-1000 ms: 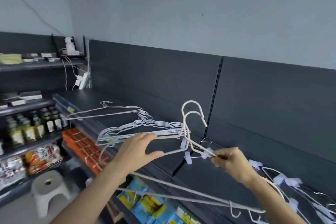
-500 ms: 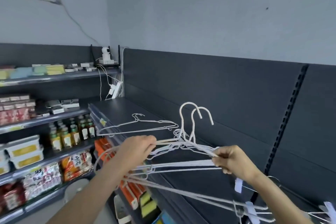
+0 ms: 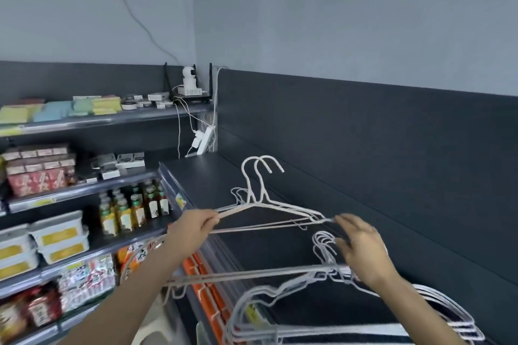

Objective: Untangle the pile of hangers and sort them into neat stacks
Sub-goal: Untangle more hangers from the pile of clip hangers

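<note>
R hand (image 3: 361,252) has opened up, fingers loose beside hangers (image 3: 262,191); L hand (image 3: 193,230) pinches them.

hanger pair (image 3: 259,203) above shelf (image 3: 269,249) | hanger stack (image 3: 314,277) nearer, right | bottles (image 3: 131,210) left
</note>
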The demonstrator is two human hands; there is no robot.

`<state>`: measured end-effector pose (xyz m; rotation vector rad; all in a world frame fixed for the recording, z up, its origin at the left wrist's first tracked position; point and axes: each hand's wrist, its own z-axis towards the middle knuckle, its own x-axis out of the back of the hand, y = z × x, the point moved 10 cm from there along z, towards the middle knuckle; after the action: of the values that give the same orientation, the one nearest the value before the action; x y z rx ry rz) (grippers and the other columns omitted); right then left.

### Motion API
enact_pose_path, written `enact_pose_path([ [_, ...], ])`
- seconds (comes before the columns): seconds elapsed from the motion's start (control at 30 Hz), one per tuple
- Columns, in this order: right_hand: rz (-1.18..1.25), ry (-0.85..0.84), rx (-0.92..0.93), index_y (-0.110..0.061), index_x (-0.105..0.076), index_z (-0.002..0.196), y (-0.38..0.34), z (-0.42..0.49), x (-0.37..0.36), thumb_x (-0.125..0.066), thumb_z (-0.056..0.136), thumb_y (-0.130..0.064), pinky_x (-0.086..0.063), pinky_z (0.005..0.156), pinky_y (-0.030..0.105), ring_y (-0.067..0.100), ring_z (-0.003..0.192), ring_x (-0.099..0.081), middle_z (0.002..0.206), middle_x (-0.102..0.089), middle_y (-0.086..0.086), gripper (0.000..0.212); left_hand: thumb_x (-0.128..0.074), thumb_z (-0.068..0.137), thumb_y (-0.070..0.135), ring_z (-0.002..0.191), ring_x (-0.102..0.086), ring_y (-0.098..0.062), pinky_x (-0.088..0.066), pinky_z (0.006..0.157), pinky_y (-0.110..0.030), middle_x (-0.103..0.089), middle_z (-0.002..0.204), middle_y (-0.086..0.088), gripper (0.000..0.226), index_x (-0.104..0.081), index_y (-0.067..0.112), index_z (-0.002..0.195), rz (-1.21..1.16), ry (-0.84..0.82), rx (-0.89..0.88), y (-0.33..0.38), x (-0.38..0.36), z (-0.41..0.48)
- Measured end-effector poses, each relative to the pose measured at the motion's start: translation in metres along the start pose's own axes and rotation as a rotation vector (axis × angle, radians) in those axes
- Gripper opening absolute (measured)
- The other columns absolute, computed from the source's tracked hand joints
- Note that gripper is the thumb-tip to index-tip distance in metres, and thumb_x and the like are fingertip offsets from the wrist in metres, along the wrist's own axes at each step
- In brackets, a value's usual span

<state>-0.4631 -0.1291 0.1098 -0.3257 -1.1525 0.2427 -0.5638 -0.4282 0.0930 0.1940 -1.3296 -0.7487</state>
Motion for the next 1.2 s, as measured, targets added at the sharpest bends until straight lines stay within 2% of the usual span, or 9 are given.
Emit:
enact_pose_path([
  [0.1,0.041,0.037,-0.068,-0.006,-0.051,0.127,0.002,0.022,-0.020,-0.058,0.084,-0.006,-0.035,0.108,0.037,0.029,0.123,-0.046,0.134,-0.050,0.009,0.044,-0.054,0.090,0.009,0.065,-0.057,-0.027,-0.046,0.065,-0.036,-0.065,0.075,-0.022,0.019,-0.062,0.007,0.072,-0.054,0.016,0.082,-0.049,0.000,0.040],
  [0.17,0.050,0.012,-0.108,-0.005,-0.050,0.127,0.001,0.035,-0.043,-0.056,0.085,-0.006,-0.032,0.106,0.030,0.027,0.122,-0.046,0.133,-0.050,0.008,0.042,-0.054,0.089,0.006,0.056,-0.048,-0.018,-0.036,0.056,-0.029,-0.056,0.064,-0.018,0.024,-0.061,0.003,0.066,-0.062,0.006,0.121,-0.079,-0.003,0.067],
  [0.27,0.065,-0.036,-0.164,-0.004,-0.053,0.124,-0.001,0.055,-0.080,-0.055,0.086,-0.007,-0.034,0.102,0.026,0.025,0.119,-0.050,0.129,-0.053,0.008,0.039,-0.052,0.085,0.000,0.062,-0.047,-0.016,-0.031,0.057,-0.029,-0.050,0.062,-0.007,0.028,-0.057,0.010,0.060,-0.046,-0.035,0.162,-0.114,-0.017,0.109],
  [0.37,0.068,-0.082,-0.230,-0.005,-0.058,0.119,-0.004,0.072,-0.111,-0.057,0.084,-0.005,-0.039,0.097,0.028,0.026,0.112,-0.055,0.122,-0.058,0.010,0.035,-0.052,0.082,0.000,0.064,-0.050,-0.020,-0.038,0.062,-0.029,-0.050,0.063,-0.007,0.031,-0.050,0.016,0.056,0.004,-0.104,0.172,-0.135,-0.045,0.145],
  [0.5,0.055,-0.108,-0.281,-0.008,-0.060,0.115,-0.007,0.086,-0.135,-0.056,0.083,-0.004,-0.039,0.096,0.029,0.026,0.112,-0.055,0.118,-0.060,0.011,0.033,-0.052,0.083,0.004,0.069,-0.053,-0.023,-0.038,0.065,-0.025,-0.055,0.070,-0.015,0.026,-0.057,0.014,0.060,0.009,-0.191,0.174,-0.147,-0.082,0.178],
  [0.63,0.034,-0.125,-0.343,-0.011,-0.054,0.124,0.004,0.087,-0.145,-0.055,0.086,-0.011,-0.036,0.099,0.026,0.022,0.116,-0.052,0.124,-0.057,0.008,0.038,-0.055,0.087,0.017,0.091,-0.064,-0.032,-0.047,0.076,-0.032,-0.068,0.087,-0.016,0.018,-0.068,0.006,0.082,0.042,-0.261,0.214,-0.155,-0.106,0.193],
  [0.8,0.030,-0.105,-0.432,-0.010,-0.054,0.124,0.017,0.078,-0.149,-0.055,0.086,-0.013,-0.036,0.098,0.023,0.020,0.117,-0.052,0.125,-0.056,0.006,0.038,-0.054,0.087,0.025,0.113,-0.054,-0.031,-0.044,0.094,-0.038,-0.061,0.120,-0.013,0.036,-0.058,0.009,0.119,0.238,-0.203,0.019,-0.117,-0.108,0.199],
  [1.03,0.012,-0.055,-0.468,-0.011,-0.056,0.121,0.027,0.052,-0.133,-0.055,0.085,-0.012,-0.039,0.097,0.027,0.022,0.115,-0.052,0.122,-0.058,0.004,0.036,-0.051,0.091,0.030,0.123,-0.045,-0.023,-0.034,0.105,-0.030,-0.054,0.129,-0.006,0.041,-0.052,0.012,0.127,0.132,-0.255,-0.275,-0.024,-0.140,0.155],
  [1.2,-0.052,0.013,-0.498,-0.012,-0.054,0.122,0.041,0.002,-0.091,-0.056,0.084,-0.013,-0.040,0.099,0.033,0.026,0.118,-0.051,0.124,-0.057,0.005,0.038,-0.048,0.091,0.031,0.120,-0.046,-0.021,-0.036,0.101,-0.030,-0.055,0.127,-0.001,0.038,-0.052,0.016,0.126,0.148,-0.308,-0.449,0.051,-0.163,0.116],
])
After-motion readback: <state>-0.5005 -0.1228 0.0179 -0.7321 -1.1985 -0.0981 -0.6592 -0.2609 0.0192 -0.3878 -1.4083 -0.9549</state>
